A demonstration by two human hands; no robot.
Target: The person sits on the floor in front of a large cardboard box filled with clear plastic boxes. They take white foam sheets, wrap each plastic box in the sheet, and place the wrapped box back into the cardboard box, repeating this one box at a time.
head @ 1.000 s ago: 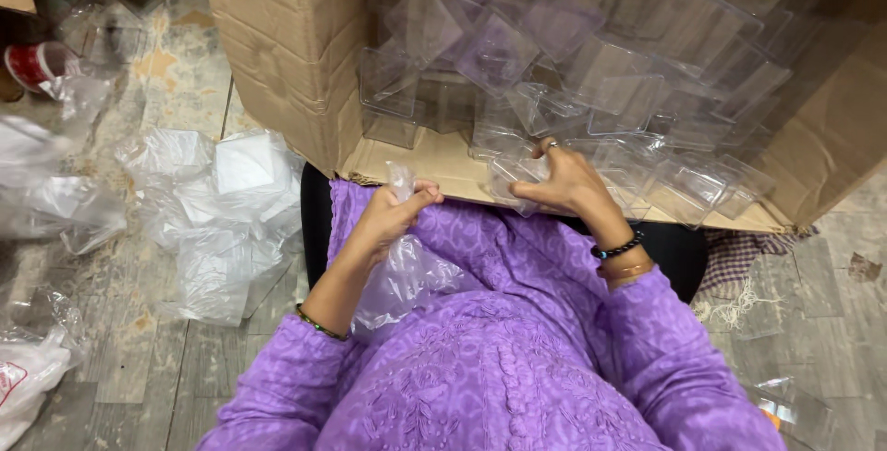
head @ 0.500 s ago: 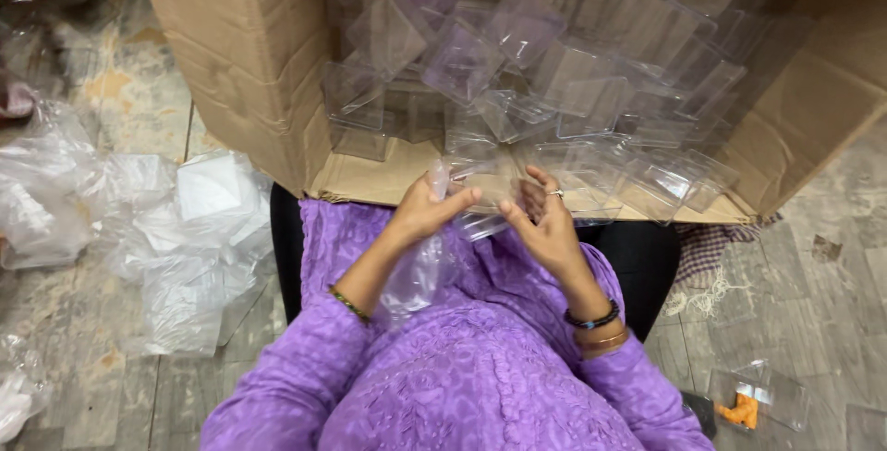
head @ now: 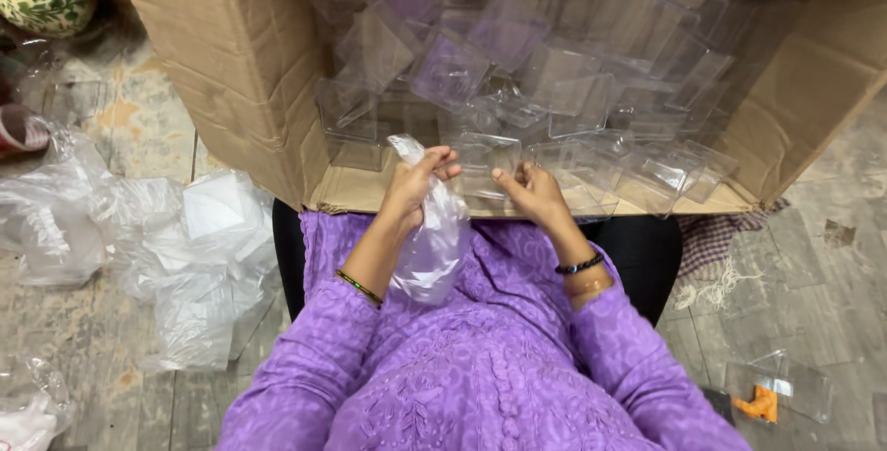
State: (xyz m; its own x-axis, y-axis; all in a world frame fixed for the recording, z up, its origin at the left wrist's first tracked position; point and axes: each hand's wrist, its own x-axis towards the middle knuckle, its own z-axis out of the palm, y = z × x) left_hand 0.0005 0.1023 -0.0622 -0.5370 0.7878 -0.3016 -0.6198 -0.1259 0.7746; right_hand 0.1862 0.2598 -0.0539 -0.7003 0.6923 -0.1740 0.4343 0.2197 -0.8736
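Clear boxes (head: pixel 554 91) crowding carton (head: pixel 249 91) ahead

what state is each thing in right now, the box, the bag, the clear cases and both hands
cardboard box: on its side, open toward the person
clear plastic cases: heaped loose inside the box
clear plastic bag: held, hanging down over the lap
left hand: closed on the bag's neck
right hand: fingers curled, at the box's edge; contents unclear

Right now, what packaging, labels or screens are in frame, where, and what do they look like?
Cardboard box: brown, open, straight ahead, full of clear square plastic cases.
Clear plastic bag: gripped by left hand, hanging over the lap.
Loose clear bags: crumpled heap, floor, left.
Clear case: floor, lower right, orange piece inside.
No labels or screens.
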